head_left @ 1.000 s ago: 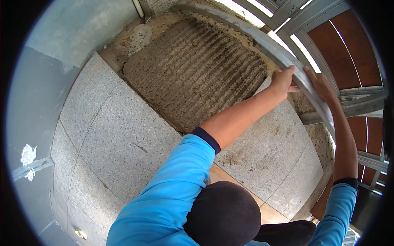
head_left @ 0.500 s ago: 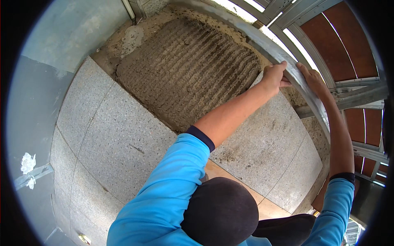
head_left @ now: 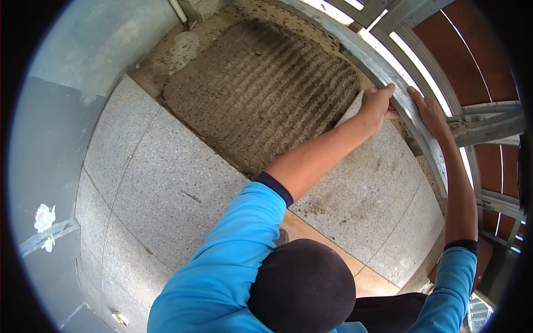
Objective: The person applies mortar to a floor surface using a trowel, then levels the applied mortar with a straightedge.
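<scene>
A long grey metal bar [head_left: 412, 115] bends across the right of the view, along the far edge of the floor. My left hand [head_left: 378, 105] is closed on its near edge, thumb and forefinger on top, other fingers partly hidden below. On the bar's outer side, my right hand [head_left: 430, 114] grips the edge, its thumb out of sight. Left of my hands lies a bed of wet brown mortar [head_left: 261, 94] combed into ridges. A speckled grey tile [head_left: 363, 183] sits under my left forearm, its far corner beside the mortar.
More speckled tiles [head_left: 172, 161] border the mortar on the near left. A grey wall [head_left: 55, 133] rises at the left, with a pale pipe [head_left: 177, 11] in the far corner. Metal gate framing with brown panels [head_left: 452, 55] stands beyond the bar. My dark-clad knee [head_left: 302, 277] is below.
The whole view has shifted slightly, so the floor and tiles appear a little farther right. Both hands keep the same hold on the bar.
</scene>
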A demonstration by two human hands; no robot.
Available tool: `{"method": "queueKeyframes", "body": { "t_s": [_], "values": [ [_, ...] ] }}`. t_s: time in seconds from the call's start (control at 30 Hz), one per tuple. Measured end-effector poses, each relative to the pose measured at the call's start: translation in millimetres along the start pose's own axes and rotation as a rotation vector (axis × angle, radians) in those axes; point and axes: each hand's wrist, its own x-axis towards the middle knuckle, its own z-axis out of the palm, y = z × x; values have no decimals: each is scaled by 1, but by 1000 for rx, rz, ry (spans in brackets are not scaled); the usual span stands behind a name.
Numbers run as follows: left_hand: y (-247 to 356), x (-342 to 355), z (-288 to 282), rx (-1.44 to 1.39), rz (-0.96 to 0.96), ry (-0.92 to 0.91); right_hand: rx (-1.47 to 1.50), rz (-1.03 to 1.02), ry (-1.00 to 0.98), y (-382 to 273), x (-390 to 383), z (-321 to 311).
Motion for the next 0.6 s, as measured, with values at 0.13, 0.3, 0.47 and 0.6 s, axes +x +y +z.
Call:
{"method": "queueKeyframes", "body": {
  "t_s": [0.13,0.3,0.47,0.6],
  "values": [
    [4,-1,3,-17,-60,131,-59,2,-22,-1,-1,-1],
    [-2,-2,2,-28,6,-81,-57,61,9,-1,-6,-2],
    [0,-5,-7,-34,-92,-44,-31,26,-17,-15,-19,-2],
    [0,-12,-5,-100,-79,-128,-54,37,92,-23,-42,-6]
  ]
}}
